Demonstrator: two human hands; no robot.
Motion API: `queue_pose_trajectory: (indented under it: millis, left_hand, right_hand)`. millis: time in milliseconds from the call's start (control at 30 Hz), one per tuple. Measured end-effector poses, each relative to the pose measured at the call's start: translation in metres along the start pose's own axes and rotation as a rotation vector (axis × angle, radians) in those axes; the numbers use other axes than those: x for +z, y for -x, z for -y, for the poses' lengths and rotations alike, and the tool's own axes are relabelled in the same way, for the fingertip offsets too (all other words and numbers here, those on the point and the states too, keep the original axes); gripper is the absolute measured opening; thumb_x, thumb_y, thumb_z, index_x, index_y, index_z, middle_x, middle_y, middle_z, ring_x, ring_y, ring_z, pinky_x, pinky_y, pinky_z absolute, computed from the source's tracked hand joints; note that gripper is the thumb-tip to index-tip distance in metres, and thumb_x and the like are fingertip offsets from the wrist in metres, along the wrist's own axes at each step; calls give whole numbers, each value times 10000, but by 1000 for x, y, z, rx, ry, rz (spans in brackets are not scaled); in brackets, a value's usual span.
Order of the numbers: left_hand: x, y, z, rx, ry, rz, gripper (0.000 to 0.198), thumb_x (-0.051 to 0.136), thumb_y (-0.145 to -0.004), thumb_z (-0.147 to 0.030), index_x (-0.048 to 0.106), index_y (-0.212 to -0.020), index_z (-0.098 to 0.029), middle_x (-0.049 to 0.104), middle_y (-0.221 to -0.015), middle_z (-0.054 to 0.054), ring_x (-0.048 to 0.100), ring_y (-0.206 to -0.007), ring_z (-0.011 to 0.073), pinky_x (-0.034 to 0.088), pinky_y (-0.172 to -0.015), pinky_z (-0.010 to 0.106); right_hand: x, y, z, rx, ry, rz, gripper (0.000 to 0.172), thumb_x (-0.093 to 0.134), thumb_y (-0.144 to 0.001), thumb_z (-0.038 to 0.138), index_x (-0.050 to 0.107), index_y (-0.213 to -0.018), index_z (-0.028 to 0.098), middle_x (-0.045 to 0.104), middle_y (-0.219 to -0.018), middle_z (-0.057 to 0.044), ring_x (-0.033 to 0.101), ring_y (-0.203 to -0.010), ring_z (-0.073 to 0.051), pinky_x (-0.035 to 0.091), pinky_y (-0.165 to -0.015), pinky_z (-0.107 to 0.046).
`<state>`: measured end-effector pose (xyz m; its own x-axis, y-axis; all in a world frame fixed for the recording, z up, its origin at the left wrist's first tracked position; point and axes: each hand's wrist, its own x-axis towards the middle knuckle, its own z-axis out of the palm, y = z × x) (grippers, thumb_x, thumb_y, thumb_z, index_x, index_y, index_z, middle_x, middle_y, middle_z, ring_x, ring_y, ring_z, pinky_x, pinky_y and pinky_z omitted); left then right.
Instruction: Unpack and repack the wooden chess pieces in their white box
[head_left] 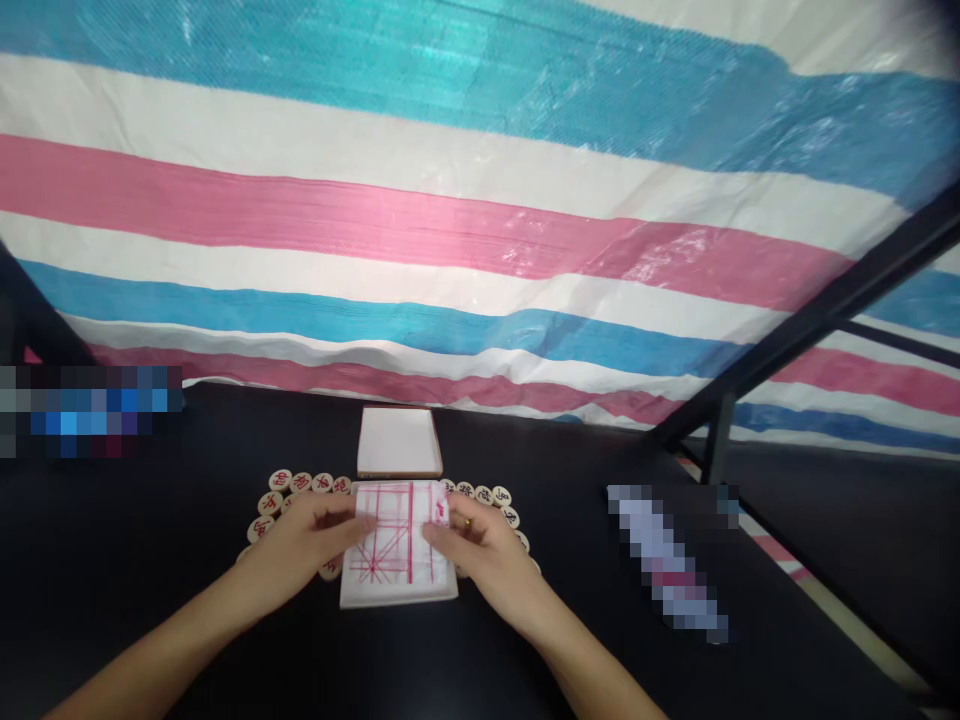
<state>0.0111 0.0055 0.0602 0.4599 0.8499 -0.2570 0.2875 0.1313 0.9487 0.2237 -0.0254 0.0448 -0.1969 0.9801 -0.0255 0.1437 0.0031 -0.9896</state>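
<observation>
A folded white sheet with red grid lines (397, 545) lies on the black table (150, 560) right in front of me. My left hand (304, 540) rests on its left edge, fingers pressed against the paper. My right hand (480, 545), a ring on one finger, pinches the sheet's right edge near a pink mark. Round wooden game pieces with red characters (300, 483) sit left of the sheet, and others with dark characters (491, 495) sit right of it, partly hidden by my hands.
A shallow white box (399, 442) stands just behind the sheet. A striped blue, white and pink tarp (480, 220) hangs behind the table. A black metal frame (810, 320) slants at the right. Blurred-out items lie at the far left and right.
</observation>
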Motion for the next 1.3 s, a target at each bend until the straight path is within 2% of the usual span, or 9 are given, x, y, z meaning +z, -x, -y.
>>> queue_pose_trajectory:
  millis: [233,367,467,633,833,1000,1100,1200,1300]
  left_hand:
    - [0,2,-6,56,-34,-46,372,583,-765,-531,626,-692,-169,459,-491,-58,398,-445,82,305,-412,191]
    - [2,2,-7,27,18,-65,350,625,-729,-504,618,-674,-159,464,-412,-67,357,-354,60,256,-356,175]
    - [2,4,-9,-1,117,-66,298,631,-736,-454,637,-738,-156,593,-504,-21,445,-372,73,323,-367,181]
    - [1,6,-7,31,275,-94,312,625,-756,-446,687,-852,-155,668,-697,33,589,-564,134,492,-540,249]
    - [2,5,-2,121,107,-198,310,689,-707,-438,666,-895,-193,648,-794,13,600,-652,152,526,-625,288]
    - [6,2,7,156,247,-134,759,710,-722,-388,339,-1374,-273,671,-854,8,578,-622,133,484,-572,256]
    - [8,1,10,126,317,-116,942,721,-709,-425,173,-1459,-270,684,-939,40,587,-659,144,472,-594,265]
    - [8,2,8,53,250,-130,900,692,-728,-455,221,-1460,-226,689,-884,37,570,-638,144,443,-563,252]
    - [9,4,5,22,149,-38,751,673,-757,-406,358,-1406,-195,686,-808,22,552,-631,139,419,-557,240]
  right_hand:
    - [-5,-3,3,-111,120,-116,401,635,-779,477,483,-555,182,444,-642,23,457,-620,-112,401,-554,-227]
    - [-6,-2,7,-25,39,-71,371,577,-816,482,469,-608,194,354,-501,75,369,-461,-79,320,-455,-211]
    - [-6,1,11,10,-16,-23,311,547,-833,480,541,-708,196,437,-456,73,400,-413,-85,335,-440,-213]
    - [-8,4,15,-205,33,-21,168,538,-817,271,666,-913,220,614,-797,-17,567,-666,-131,436,-584,-243]
    - [-9,6,14,-395,201,7,380,403,-785,56,692,-952,237,600,-869,-23,573,-802,-145,445,-727,-275]
    - [-7,9,15,-384,282,50,302,459,-834,120,682,-996,244,627,-957,-34,582,-880,-164,449,-777,-289]
    - [-4,9,13,-342,366,14,202,544,-858,230,679,-1008,247,639,-948,-39,580,-930,-183,447,-835,-311]
    - [-1,6,5,-329,396,-69,210,594,-838,269,666,-1034,253,635,-1005,-49,577,-968,-196,445,-877,-333]
    - [2,3,-6,-270,329,-153,363,615,-820,286,587,-1182,275,605,-1118,-59,579,-982,-198,474,-849,-332]
